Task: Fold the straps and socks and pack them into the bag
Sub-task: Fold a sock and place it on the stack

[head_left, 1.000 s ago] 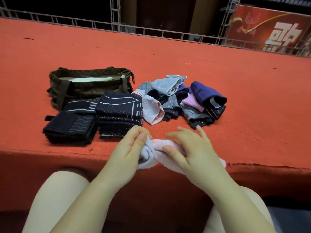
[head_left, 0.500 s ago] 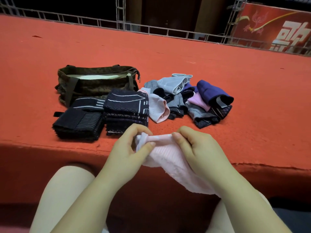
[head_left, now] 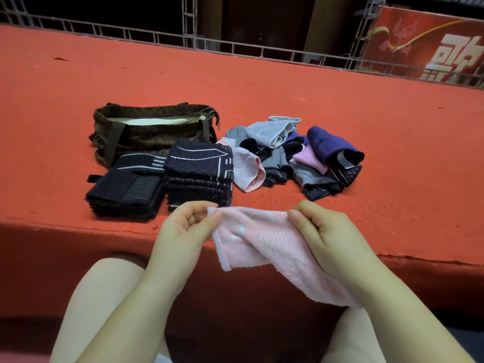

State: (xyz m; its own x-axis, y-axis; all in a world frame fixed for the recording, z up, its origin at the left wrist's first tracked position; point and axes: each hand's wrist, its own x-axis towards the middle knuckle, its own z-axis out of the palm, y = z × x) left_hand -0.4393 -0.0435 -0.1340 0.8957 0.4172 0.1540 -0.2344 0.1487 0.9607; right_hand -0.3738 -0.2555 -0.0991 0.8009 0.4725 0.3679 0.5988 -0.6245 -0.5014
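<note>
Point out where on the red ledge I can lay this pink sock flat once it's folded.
Bare ledge lies right of the loose sock pile, and a strip runs between that pile and the pink sock held by the left hand and right hand. Behind the bag is open too. It is crowded around the folded straps.

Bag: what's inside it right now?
The bag is open; only a pale lining or item shows through the opening. Its rim hides anything deeper.

Red carpeted ledge [head_left: 340,142]: bag [head_left: 154,129], folded straps [head_left: 162,179], sock pile [head_left: 296,153].
</note>
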